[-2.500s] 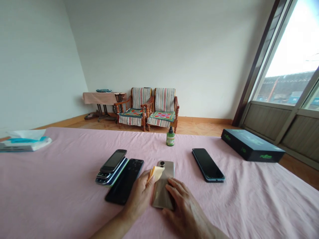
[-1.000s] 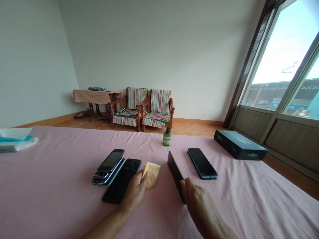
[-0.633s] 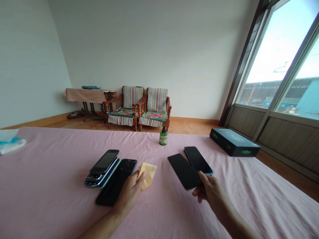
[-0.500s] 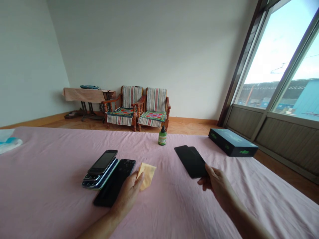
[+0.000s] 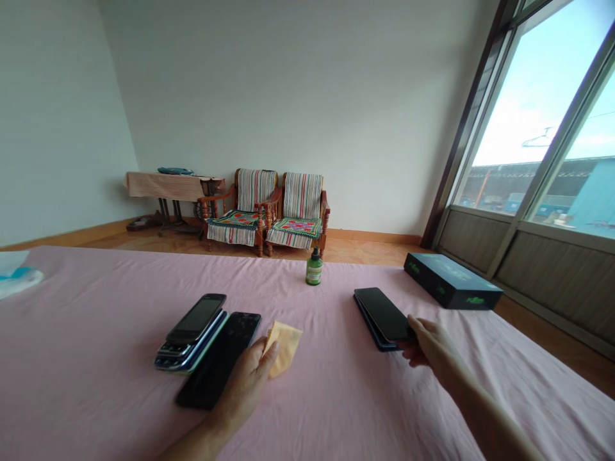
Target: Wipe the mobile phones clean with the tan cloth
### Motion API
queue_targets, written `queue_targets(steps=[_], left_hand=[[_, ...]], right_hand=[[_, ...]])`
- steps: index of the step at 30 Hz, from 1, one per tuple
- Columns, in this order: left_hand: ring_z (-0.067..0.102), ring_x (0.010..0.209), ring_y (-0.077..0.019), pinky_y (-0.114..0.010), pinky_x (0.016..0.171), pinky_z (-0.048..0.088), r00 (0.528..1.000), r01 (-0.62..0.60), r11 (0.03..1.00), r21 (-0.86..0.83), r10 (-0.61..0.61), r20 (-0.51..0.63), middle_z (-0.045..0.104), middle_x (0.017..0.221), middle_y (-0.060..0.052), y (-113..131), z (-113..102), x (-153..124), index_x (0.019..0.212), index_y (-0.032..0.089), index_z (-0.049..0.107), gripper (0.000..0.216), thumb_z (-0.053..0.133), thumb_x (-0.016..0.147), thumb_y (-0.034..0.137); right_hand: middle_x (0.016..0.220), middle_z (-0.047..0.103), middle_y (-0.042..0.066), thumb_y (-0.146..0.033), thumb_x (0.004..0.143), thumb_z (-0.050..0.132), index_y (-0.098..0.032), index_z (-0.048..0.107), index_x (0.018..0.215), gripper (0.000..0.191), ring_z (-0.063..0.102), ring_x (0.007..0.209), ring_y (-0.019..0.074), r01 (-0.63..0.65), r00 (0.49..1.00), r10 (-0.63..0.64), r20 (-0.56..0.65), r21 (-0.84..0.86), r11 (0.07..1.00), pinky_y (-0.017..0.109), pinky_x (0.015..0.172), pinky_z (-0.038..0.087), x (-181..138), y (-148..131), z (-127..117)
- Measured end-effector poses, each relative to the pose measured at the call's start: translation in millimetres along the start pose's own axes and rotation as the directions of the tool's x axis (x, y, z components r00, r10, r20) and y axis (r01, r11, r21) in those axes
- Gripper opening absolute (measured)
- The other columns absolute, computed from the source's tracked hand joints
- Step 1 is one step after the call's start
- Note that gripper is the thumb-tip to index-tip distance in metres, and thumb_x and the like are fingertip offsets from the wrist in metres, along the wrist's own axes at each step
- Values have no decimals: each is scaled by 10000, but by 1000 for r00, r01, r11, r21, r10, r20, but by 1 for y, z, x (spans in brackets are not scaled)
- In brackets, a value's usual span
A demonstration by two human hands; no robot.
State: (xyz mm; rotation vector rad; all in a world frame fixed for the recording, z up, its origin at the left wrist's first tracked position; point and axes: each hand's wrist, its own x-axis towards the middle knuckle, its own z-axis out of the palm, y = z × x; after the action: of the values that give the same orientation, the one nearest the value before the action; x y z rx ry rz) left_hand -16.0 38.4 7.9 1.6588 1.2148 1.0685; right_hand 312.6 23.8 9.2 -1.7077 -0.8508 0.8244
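My left hand (image 5: pixel 250 371) is closed on a folded yellow cloth (image 5: pixel 285 349), pinched between thumb and fingers. Beside that hand a large black phone (image 5: pixel 218 362) lies flat, partly covered by the hand. It rests against a stack of several phones (image 5: pixel 198 318), the top one with a dark screen. On the right, my right hand (image 5: pixel 427 342) grips the near edge of a black phone (image 5: pixel 384 314). This phone is over another dark phone (image 5: pixel 371 323), nearly lined up with it; whether the two touch all along cannot be seen.
A green pump bottle (image 5: pixel 314 267) stands on the pink sheet (image 5: pixel 307 422) toward its far edge. A flat black box (image 5: pixel 451 280) with green marks is at the right. White and blue plastic (image 5: pixel 19 282) lies far left. Two wooden armchairs (image 5: pixel 300 211) stand beyond.
My right hand has moved right with the black phone, which now sits more squarely over the other dark phone. The left hand keeps its hold on the cloth, hardly moved.
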Motion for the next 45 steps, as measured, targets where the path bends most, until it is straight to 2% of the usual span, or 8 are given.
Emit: queue_targets(steps=[5,10,13,16,20,31,38,45], left_hand=[[628,816,-260,-281,775,489,999,12,1000,18,-12,29,680,810,-67,-2,0,1,894,117,646,554,447,811,627],[640,828,-276,-282,753,502,1000,21,1000,6,-21,18,686,762,-60,2,0,1,865,131,668,540,493,775,634],[643,814,-273,-279,742,507,1000,7,1000,12,-7,0,687,763,-59,2,1,0,861,136,671,529,500,773,629],[636,802,-260,-279,754,501,999,-34,999,34,34,-2,685,795,-64,-1,2,0,885,133,667,505,478,806,595],[618,783,-245,-283,754,485,997,-79,994,76,78,22,664,801,-68,-7,3,-1,886,130,656,452,460,840,535],[596,748,-214,-265,673,440,983,-175,968,178,162,86,629,777,-56,-10,7,-5,805,142,629,330,426,888,389],[558,710,-175,-244,645,407,968,-251,943,218,241,74,568,737,-30,-7,6,-9,733,150,593,340,401,929,350],[575,774,-171,-243,700,415,922,-379,878,291,333,196,604,806,-57,8,2,-19,800,155,645,290,408,941,246]], right_hand=[[412,505,-31,-436,871,453,-57,484,1218,514,504,297,179,4,998,-20,-53,-281,960,254,294,393,12,11,0],[735,664,178,-529,841,457,-44,512,1235,628,670,666,344,51,985,-129,-116,-518,854,427,548,503,15,12,-6],[996,645,249,-570,857,391,-56,471,1289,677,622,958,411,138,929,-336,-157,-695,705,513,750,473,8,7,-6],[1203,568,248,-579,842,410,-43,412,1340,732,563,1085,391,321,842,-540,8,-811,489,493,862,450,0,12,3],[1333,470,260,-453,795,506,12,330,1373,762,479,1204,372,452,805,-570,161,-790,415,457,960,416,-3,32,16],[1337,472,248,-474,812,485,-14,307,1375,749,488,1184,372,447,762,-641,95,-793,414,473,935,424,9,48,22],[1317,512,152,-493,862,436,-157,444,1298,550,480,1184,338,582,581,-813,52,-724,370,495,952,397,-13,26,30],[1060,622,106,-353,899,463,-185,575,1086,275,622,929,228,786,609,-703,368,-398,473,367,837,479,-47,0,80]])
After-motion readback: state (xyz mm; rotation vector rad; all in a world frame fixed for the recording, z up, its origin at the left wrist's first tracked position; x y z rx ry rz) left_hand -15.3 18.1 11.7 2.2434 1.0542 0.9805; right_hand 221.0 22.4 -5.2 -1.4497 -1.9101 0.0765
